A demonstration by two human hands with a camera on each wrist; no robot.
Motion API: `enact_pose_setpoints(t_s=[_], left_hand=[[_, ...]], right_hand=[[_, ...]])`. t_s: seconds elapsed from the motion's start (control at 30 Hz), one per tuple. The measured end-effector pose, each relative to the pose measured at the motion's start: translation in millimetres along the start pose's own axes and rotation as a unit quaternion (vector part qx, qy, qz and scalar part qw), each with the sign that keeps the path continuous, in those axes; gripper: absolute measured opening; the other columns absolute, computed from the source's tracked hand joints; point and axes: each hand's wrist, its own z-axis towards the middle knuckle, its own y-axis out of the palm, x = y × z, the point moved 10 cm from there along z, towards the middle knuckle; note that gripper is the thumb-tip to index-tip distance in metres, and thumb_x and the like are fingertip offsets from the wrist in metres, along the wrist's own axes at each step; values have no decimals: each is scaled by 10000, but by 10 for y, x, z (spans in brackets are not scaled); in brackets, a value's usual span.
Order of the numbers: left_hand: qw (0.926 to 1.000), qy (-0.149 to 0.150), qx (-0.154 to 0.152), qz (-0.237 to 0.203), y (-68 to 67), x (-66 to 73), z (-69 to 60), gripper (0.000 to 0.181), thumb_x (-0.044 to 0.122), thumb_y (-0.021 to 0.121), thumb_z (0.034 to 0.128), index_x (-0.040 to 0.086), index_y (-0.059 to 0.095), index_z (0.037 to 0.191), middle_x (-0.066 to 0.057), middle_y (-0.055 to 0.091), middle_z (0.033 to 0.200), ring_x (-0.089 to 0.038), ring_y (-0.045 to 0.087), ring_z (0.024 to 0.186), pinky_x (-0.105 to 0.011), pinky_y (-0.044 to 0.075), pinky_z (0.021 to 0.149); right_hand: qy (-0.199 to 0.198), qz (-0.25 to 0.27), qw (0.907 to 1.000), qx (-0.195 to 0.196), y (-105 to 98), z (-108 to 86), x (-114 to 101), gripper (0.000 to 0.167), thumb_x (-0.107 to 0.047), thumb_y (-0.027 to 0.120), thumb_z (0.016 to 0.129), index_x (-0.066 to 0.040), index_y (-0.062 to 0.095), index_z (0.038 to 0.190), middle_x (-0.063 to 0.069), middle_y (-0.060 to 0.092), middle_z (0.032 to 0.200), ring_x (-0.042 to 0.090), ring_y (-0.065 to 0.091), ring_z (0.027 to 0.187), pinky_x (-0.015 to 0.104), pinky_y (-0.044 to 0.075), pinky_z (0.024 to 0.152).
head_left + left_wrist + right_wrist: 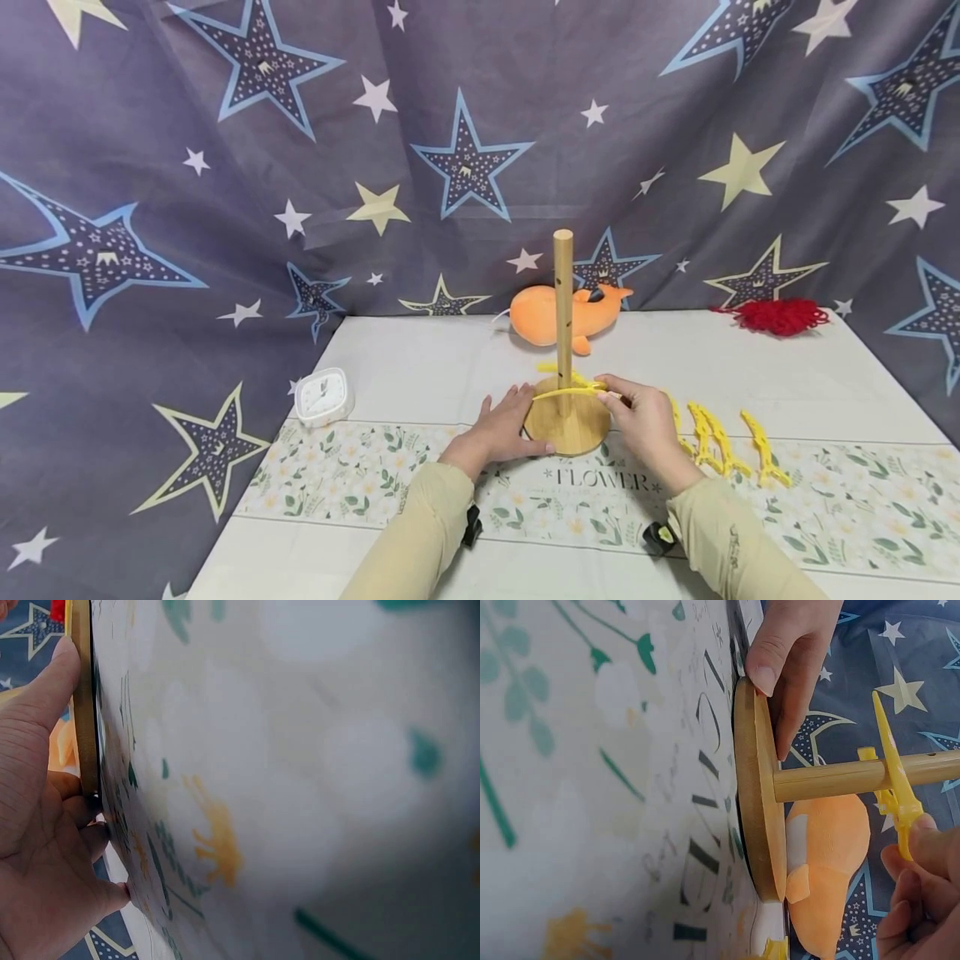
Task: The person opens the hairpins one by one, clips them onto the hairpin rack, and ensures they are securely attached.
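Note:
A wooden stand with a round base (pixel 567 437) and an upright post (pixel 564 312) stands on the table; small dark holes show along the post. My left hand (pixel 504 432) grips the base's left rim, its thumb at the front edge. Beside the post, my right hand (pixel 647 421) pinches a thin yellow branch-like plastic piece (pixel 893 754) between thumb and fingers. That piece crosses the post low above the base, touching or just in front of it; I cannot tell which. Another yellow part (pixel 547 367) shows behind the post, and whether it is joined to the held piece is unclear.
Several similar yellow pieces (pixel 763 446) lie right of my right hand. Behind the stand sits an orange plush whale (pixel 534 315). A red yarn bundle (pixel 782 317) lies at the back right, a white clock (pixel 324 397) at the left. A starry curtain (pixel 480 250) hangs behind.

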Motion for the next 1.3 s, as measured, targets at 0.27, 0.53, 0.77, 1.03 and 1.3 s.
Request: enact_pose_setpoints(t_s=[0.27, 0.53, 0.77, 1.03, 1.3], left_hand=[[10000, 33, -28, -19, 10, 12, -4, 1056, 665, 642, 816, 118, 153, 1576, -56, 150, 1624, -217, 90, 1491, -526, 23, 1180], [9999, 80, 18, -60, 15, 17, -12, 1063, 650, 652, 817, 90, 154, 1572, -74, 162, 1621, -231, 103, 1490, -537, 34, 1177], [9999, 44, -13, -141, -2, 28, -32, 1065, 642, 654, 821, 95, 137, 1575, -62, 144, 1625, -225, 84, 1492, -528, 4, 1179], [9999, -25, -56, -82, 50, -28, 18, 1069, 645, 648, 823, 126, 102, 1581, -34, 110, 1631, -205, 49, 1494, -518, -27, 1178], [10000, 31, -13, -53, 7, 9, -18, 1068, 657, 646, 817, 110, 133, 1577, -56, 141, 1626, -223, 83, 1492, -527, 7, 1179]], right_hand=[[16, -86, 9986, -523, 41, -17, 23, 389, -161, 632, 962, -159, 607, 1351, 43, 467, 617, 156, 417, 517, 256, 362, 408], [-212, -82, 9970, -744, -18, -50, 23, 514, -240, 655, 952, -139, 510, 1435, 133, 654, 1187, 196, 582, 740, 274, 450, 466], [-323, -406, 9966, -634, -353, -83, 125, 456, -305, 626, 968, -83, 576, 1363, 138, 681, 983, 170, 589, 658, 290, 476, 500], [-228, -874, 9937, -665, -774, -141, 332, 463, -299, 601, 981, -28, 566, 1354, 205, 686, 1025, 252, 643, 757, 317, 489, 554], [31, -1146, 9909, -702, -1078, -238, 581, 496, -313, 604, 976, 6, 555, 1352, 256, 674, 1060, 315, 660, 800, 360, 506, 601]])
